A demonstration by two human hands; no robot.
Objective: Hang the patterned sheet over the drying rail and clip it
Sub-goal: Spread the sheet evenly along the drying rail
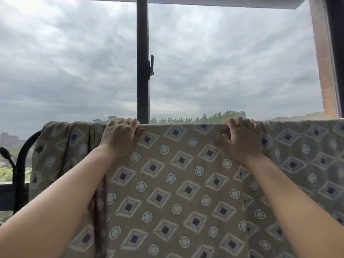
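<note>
The patterned sheet [178, 192], tan with diamond and circle motifs, hangs over a horizontal rail that the cloth hides. Its top fold runs across the view at about mid-height. My left hand [121, 138] curls over the top fold left of centre, fingers closed on the cloth. My right hand [242, 140], with a ring on one finger, grips the fold right of centre. The sheet's left part is bunched in folds. No clip is visible.
A large window fills the upper view, with a dark vertical frame post [143, 60] and its latch [151, 65] in the middle. A brick wall [324, 58] stands at the right. A dark curved object [20, 174] sits at the lower left.
</note>
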